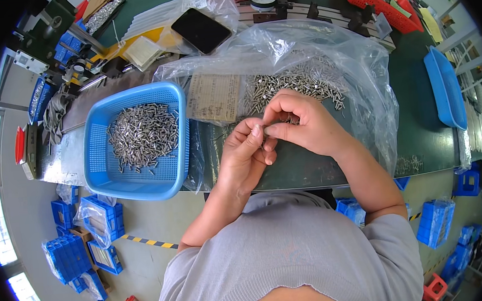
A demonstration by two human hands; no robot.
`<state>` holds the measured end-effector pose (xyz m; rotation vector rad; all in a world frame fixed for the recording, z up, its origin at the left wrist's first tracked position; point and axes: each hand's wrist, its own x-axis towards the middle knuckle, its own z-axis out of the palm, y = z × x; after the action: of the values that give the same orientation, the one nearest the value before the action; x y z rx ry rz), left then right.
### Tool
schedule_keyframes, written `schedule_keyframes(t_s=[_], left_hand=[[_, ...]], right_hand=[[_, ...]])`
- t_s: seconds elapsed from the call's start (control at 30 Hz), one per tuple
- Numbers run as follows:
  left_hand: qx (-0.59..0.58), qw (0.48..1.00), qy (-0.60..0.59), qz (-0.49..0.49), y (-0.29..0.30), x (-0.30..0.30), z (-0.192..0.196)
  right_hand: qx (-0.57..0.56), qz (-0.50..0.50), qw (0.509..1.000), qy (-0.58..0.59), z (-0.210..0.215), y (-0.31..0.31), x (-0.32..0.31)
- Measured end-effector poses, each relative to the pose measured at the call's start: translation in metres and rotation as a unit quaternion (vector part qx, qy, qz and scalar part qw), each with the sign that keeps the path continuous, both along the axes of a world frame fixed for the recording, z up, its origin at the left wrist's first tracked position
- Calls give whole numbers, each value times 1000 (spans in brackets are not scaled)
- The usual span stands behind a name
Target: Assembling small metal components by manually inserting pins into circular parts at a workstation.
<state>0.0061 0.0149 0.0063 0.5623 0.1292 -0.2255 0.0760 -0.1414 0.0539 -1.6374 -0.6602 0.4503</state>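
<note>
My left hand [245, 149] and my right hand [302, 124] meet fingertip to fingertip above the front of the green bench. Both are closed in a pinch around small metal parts, largely hidden by the fingers. Just beyond them, a pile of small metal pins [281, 88] lies on and partly under a clear plastic bag [359, 65]. To the left stands a blue perforated basket [95, 156] holding a heap of similar silvery pins [143, 132]. A brown written card [213, 98] lies under the plastic, between basket and pile.
Farther back lie a black phone [201, 30], a round dial gauge [263, 0] on a metal rail, and a red basket [388, 8]. A blue tray [444, 89] sits at the right edge. Blue crates [67, 246] are stacked on the floor at left.
</note>
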Motion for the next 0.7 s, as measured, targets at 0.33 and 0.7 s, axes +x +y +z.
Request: schedule_keyframes(t_s=[0.33,0.7], left_hand=[[21,1000,-5,-17,0,-2,2],[-48,999,-18,10,5,0,-6]], right_hand=[[-40,-24,977,-208,-5,-2,3],[-313,21,899,-307,0,-31,15]])
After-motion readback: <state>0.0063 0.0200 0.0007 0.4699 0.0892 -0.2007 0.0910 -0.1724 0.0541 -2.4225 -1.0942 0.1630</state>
